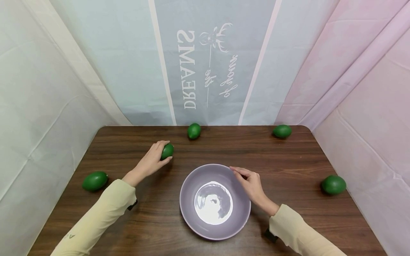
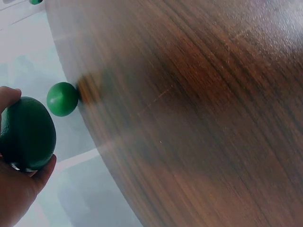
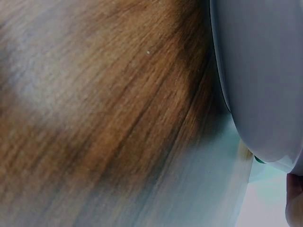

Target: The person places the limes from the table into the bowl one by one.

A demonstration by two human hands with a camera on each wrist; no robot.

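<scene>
My left hand (image 1: 153, 159) grips a green lime (image 1: 167, 151) at the left of the table's middle, thumb on the near side and fingers over the far side. In the left wrist view the same lime (image 2: 29, 134) sits between thumb and fingertips. My right hand (image 1: 251, 184) pinches the far right rim of a wide purple-grey bowl (image 1: 189, 199). Only a fingertip of that hand (image 3: 294, 201) shows at the bowl's edge in the right wrist view. The bowl holds nothing but a bright light reflection.
Another lime (image 1: 194, 131) lies at the table's back edge, and one (image 1: 282, 131) at the back right. One more lime (image 1: 95, 181) is at the left, and another (image 1: 334, 185) near the right edge. Cloth walls surround the brown wooden table (image 1: 153, 224).
</scene>
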